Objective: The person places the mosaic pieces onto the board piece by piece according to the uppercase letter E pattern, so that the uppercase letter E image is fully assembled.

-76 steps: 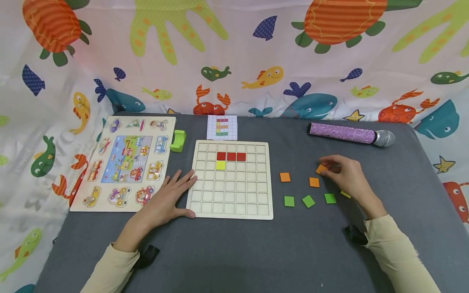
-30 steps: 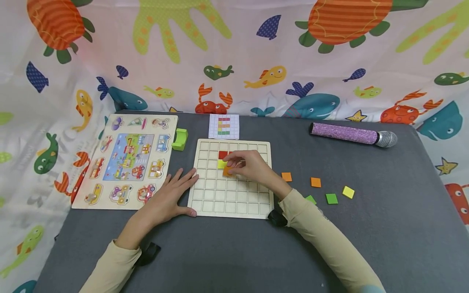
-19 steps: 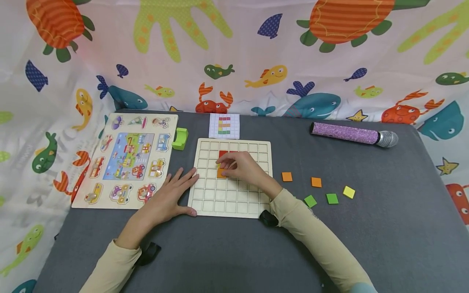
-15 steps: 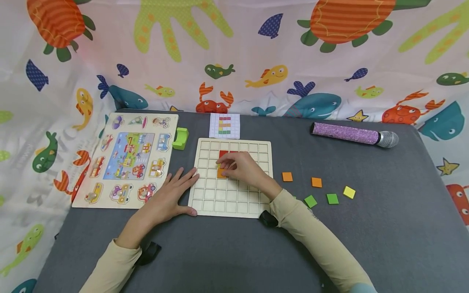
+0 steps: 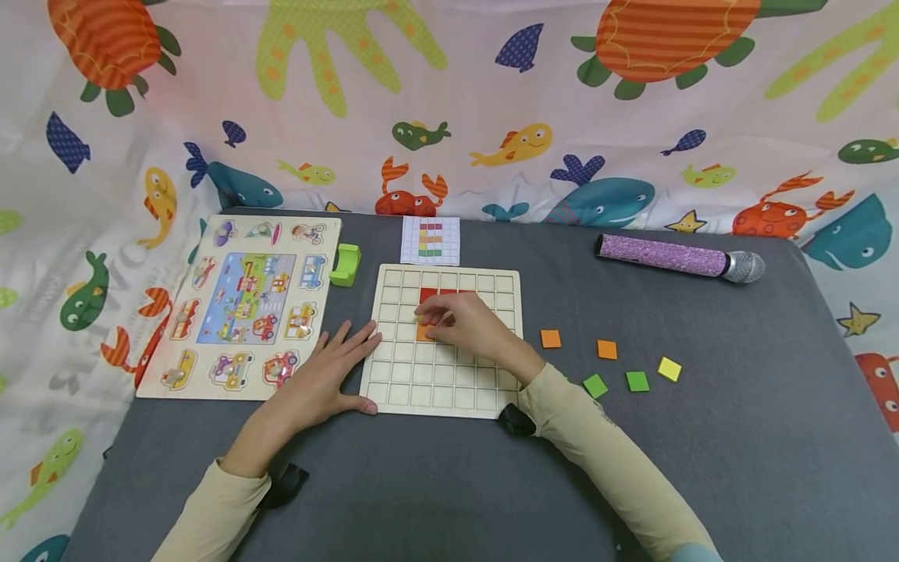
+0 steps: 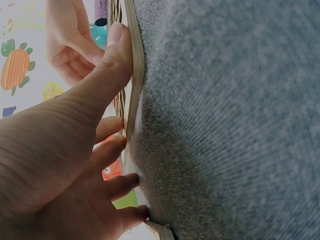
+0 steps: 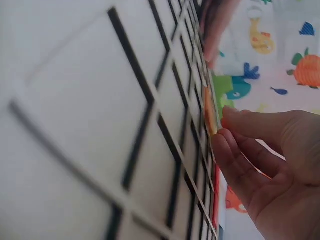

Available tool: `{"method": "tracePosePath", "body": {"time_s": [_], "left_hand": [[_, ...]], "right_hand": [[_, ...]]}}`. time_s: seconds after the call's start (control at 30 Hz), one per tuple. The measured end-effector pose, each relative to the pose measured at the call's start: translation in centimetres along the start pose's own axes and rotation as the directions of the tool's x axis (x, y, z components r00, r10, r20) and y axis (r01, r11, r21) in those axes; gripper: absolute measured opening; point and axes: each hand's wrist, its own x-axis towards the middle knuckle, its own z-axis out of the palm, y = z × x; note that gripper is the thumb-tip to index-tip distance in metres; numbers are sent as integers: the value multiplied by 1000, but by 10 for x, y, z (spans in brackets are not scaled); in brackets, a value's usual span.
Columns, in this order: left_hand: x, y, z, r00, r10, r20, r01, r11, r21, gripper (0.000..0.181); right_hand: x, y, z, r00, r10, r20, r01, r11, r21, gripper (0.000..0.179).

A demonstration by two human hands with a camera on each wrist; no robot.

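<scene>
Two hands at the wooden grid board on the grey table: my right hand is over the board's upper middle, fingertips curled down onto an orange tile that lies in a cell directly under the yellow tile, itself below the red tiles. From the right wrist view the orange tile's edge seems to stand slightly proud of the grid, though the picture is blurred and I cannot be sure it is seated. My left hand lies flat with fingers spread, thumb and fingertips against the board's left edge, bracing it and gripping nothing.

What could go wrong, as I judge it: if the tile is cocked on a rib of the grid, lifting my fingers could leave it tilted or flick it into a neighbouring cell; pressing harder at one corner could tip it out. My knuckles sit close to the yellow and red tiles, so a careless withdrawal may nudge them. My right sleeve crosses near the loose green tile and could drag it.
</scene>
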Motion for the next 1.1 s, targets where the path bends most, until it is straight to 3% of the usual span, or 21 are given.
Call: {"method": "tracePosePath", "body": {"time_s": [0.23, 0.6, 0.9, 1.1], "left_hand": [[-1, 0, 0, 1000, 0, -3, 0, 1000, -6, 104], [-1, 1, 0, 1000, -3, 0, 3, 1000, -9, 105], [1, 0, 0, 1000, 3, -3, -3, 1000, -6, 105], [0, 1, 0, 1000, 4, -4, -4, 1000, -4, 105]], "right_hand": [[-25, 11, -26, 997, 55, -50, -53, 998, 36, 27], [-72, 40, -77, 977, 164, -133, -176, 981, -82, 32], [-100, 59, -93, 964, 240, -111, -254, 957, -141, 30], [-114, 63, -93, 970, 231, -76, -241, 956, -168, 31]]}}
